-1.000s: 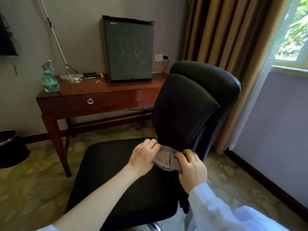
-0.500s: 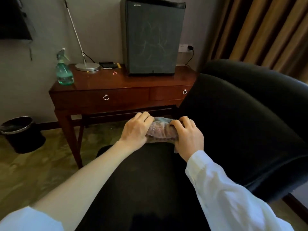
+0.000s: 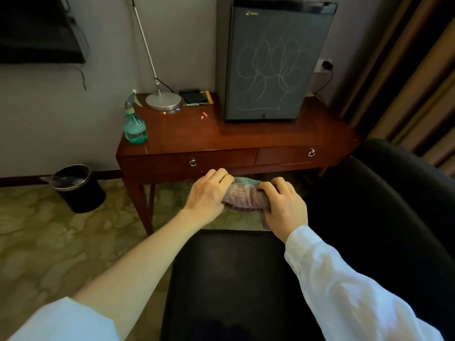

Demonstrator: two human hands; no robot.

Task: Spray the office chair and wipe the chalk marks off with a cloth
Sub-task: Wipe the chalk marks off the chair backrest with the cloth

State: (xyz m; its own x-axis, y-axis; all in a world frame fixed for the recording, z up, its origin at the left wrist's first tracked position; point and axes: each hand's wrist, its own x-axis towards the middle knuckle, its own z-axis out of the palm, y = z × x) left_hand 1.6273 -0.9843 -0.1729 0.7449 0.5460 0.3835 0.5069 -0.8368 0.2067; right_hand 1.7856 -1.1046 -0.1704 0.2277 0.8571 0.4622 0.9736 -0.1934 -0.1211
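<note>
A bunched greyish-pink cloth is held in the air between both hands, just past the far edge of the black office chair's seat. My left hand grips its left end and my right hand grips its right end, fingers curled over the top. The chair's dark backrest fills the right side. A green spray bottle stands upright on the left corner of the wooden desk. No chalk marks show on the chair's visible parts.
A small grey fridge with chalk scribbles on its door stands on the desk beside a lamp base and a dark notebook. A black waste bin sits on the floor at left. Brown curtains hang at right.
The view has swung down and toward the desk. Both hands, still holding the cloth, have moved from the base of the backrest to beyond the seat's far edge.
</note>
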